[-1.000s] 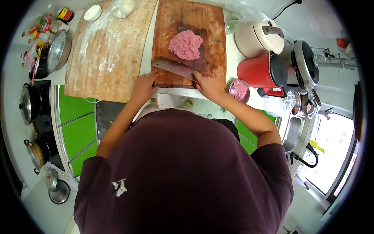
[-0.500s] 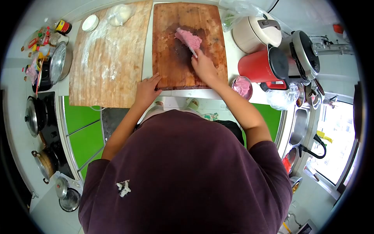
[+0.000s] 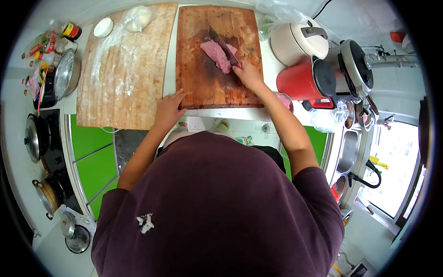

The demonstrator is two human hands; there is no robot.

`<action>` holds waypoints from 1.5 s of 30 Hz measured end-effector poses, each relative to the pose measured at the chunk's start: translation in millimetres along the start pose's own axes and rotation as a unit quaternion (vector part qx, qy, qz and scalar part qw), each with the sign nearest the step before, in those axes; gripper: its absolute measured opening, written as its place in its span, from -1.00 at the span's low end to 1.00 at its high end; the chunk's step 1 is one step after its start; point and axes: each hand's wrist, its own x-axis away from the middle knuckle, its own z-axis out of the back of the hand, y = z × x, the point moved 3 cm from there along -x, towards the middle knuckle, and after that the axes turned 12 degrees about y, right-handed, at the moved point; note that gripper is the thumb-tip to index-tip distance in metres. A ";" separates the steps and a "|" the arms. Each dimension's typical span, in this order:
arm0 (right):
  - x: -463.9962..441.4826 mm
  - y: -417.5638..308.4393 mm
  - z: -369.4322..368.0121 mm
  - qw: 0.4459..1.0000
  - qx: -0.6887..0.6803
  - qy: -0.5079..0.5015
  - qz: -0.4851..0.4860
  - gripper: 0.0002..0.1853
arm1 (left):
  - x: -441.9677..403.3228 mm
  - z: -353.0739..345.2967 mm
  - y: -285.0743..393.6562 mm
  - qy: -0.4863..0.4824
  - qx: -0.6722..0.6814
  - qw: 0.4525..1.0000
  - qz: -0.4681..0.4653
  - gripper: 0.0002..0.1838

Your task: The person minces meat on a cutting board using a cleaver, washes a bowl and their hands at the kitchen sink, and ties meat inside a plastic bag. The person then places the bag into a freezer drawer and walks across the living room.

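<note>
My right hand [image 3: 249, 75] is closed around the handle of a kitchen knife [image 3: 219, 42]. The dark blade slants across a mound of pink minced meat [image 3: 215, 54], with most of the mince to its left and a little to its right. Beneath them is a brown wooden cutting board [image 3: 196, 90], stained dark around the mince. At the board's lower left corner rests my left hand [image 3: 170, 109], fingers stretched out and holding nothing. A bowl of pink mince [image 3: 286, 100] is partly hidden behind my right forearm.
To the left lies a floured wooden board [image 3: 124, 74] with a small white bowl [image 3: 103, 27] and bagged dough [image 3: 138, 19]. A red jug [image 3: 300, 81], a cream cooker [image 3: 295, 44] and another cooker [image 3: 357, 62] crowd the right side. Pots [image 3: 34, 136] stand on the left stove.
The knife blade has turned from nearly edge-on to showing its broad side over the mince. My right hand has shifted slightly right. My left hand stays by the board's corner.
</note>
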 end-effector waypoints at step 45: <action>19.0 5.0 39.1 0.933 -0.309 -0.008 -0.183 -0.80 | 0.8 -0.1 2.3 0.002 -0.006 1.000 0.004 -0.35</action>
